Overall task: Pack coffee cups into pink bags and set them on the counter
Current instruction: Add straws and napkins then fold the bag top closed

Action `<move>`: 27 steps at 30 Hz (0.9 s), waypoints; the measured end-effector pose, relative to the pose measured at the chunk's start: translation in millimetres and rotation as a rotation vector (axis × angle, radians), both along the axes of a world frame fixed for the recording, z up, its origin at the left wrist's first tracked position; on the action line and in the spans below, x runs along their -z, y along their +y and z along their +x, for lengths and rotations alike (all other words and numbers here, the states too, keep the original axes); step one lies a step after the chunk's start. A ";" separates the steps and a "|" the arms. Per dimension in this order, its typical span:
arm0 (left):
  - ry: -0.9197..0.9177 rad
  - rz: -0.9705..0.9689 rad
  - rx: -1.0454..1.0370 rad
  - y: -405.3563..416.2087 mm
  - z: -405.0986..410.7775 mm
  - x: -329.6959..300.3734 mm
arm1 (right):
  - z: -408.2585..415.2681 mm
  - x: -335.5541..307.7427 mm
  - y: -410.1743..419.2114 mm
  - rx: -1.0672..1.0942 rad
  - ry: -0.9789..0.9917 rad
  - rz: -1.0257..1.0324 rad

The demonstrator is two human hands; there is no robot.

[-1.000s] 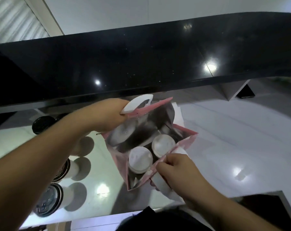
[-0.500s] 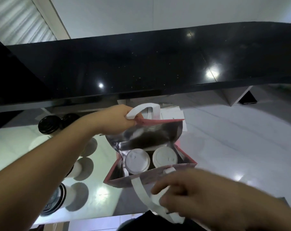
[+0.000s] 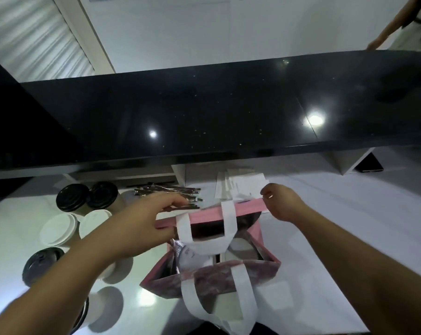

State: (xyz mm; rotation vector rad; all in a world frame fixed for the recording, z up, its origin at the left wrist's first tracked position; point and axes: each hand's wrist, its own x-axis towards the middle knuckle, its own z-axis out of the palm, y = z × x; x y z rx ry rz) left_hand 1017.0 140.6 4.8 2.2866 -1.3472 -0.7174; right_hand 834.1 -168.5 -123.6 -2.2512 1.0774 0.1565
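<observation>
A long raised counter (image 3: 228,112) of glossy black stone runs across the room, its speckled top throwing back two bright ceiling lights. Below it lies a pale, shiny white bench (image 3: 337,213), also catching glare. Beyond the counter the floor (image 3: 204,32) is pale grey. At the far left stands a white frame (image 3: 83,35) with ribbed, slatted shutters (image 3: 28,37) beside it. The light is cool and dim.
</observation>
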 end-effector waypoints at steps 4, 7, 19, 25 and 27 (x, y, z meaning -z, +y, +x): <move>0.206 -0.127 -0.197 18.2 7.6 10.7 | 29.6 20.8 -13.7 -0.179 0.079 -0.108; 0.252 -0.213 -0.276 16.0 4.8 18.9 | 51.0 28.9 -24.4 -0.265 0.156 -0.162; 0.275 -0.290 -0.361 2.1 8.8 34.6 | 56.1 66.2 -37.2 -0.413 0.165 -0.393; 0.314 -0.341 -0.390 -2.8 5.6 35.0 | 51.5 69.7 -38.6 -0.431 0.117 -0.419; 0.329 -0.345 -0.393 -3.7 4.9 34.6 | 51.4 69.9 -39.3 -0.475 0.087 -0.432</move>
